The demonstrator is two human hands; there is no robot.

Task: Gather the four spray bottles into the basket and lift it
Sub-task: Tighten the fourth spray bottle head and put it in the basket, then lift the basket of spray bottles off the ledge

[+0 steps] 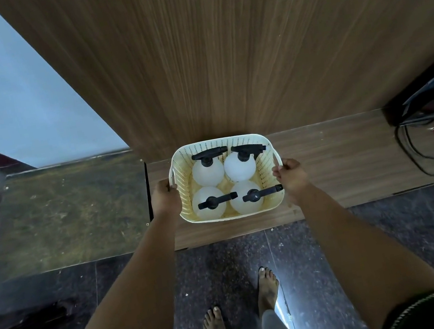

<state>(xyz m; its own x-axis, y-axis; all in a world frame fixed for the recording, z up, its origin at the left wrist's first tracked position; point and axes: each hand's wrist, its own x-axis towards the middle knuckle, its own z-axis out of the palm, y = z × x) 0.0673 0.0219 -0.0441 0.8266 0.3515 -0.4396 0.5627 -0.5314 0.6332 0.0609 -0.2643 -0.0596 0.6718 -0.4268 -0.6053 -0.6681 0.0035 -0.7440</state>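
Indoors, wood-grain worktop (339,160) stood against matching wall panel (218,48); dark speckled floor (227,264) below. Both hands' fingers (279,168) clamped basket (233,213) handles.

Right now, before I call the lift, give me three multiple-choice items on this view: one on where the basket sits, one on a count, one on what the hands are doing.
1. Where is the basket?
A. on the dark floor
B. on the low wooden shelf
C. on a chair

2. How many spray bottles are in it?
A. two
B. three
C. four

3. What are the hands doing?
A. both grip the basket's side handles
B. one holds a bottle
C. both hang idle

Answers
1 B: the basket stands over the wooden shelf, against the wood panel.
2 C: four white bottles with black spray heads, two behind and two in front.
3 A: the left hand and the right hand each curl round a side handle.
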